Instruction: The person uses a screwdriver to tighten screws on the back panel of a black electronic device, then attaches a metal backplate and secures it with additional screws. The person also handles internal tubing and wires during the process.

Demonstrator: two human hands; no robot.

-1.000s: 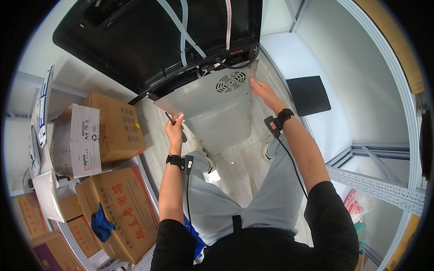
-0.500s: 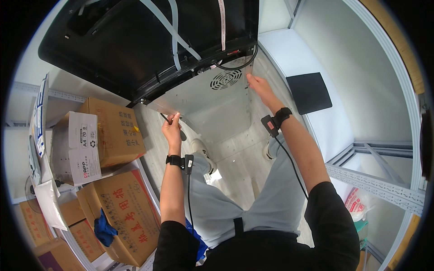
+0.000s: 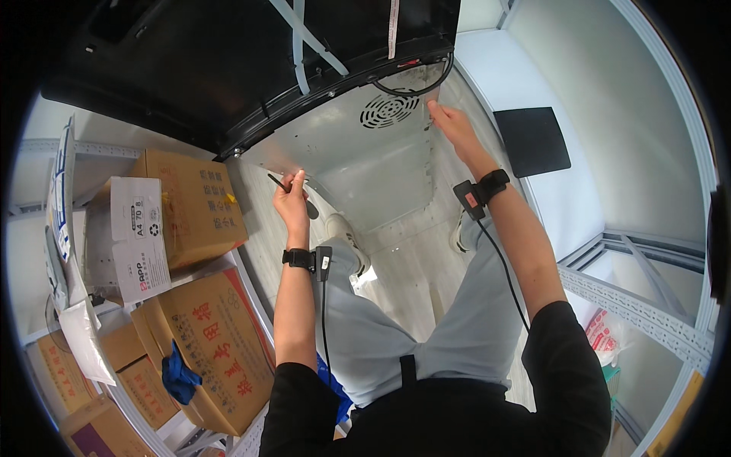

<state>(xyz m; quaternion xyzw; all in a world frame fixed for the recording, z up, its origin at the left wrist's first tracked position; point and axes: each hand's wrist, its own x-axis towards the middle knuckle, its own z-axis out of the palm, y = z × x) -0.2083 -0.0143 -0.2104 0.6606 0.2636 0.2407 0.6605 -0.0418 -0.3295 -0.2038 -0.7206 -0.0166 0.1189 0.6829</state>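
Left hand (image 3: 291,199): fingers curled round slim dark tool (image 3: 311,209), thumb at near left corner of vented metal panel (image 3: 335,137). Right hand (image 3: 455,126): fingertips pinching panel's right edge. Panel lined up along black housing's (image 3: 175,84) lower edge; whether fastened, cannot tell. Forearms reaching forward, well apart.

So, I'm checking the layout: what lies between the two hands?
In the head view, a grey metal panel spans the stretch between the left hand and right hand, its slotted round vent nearer the right.
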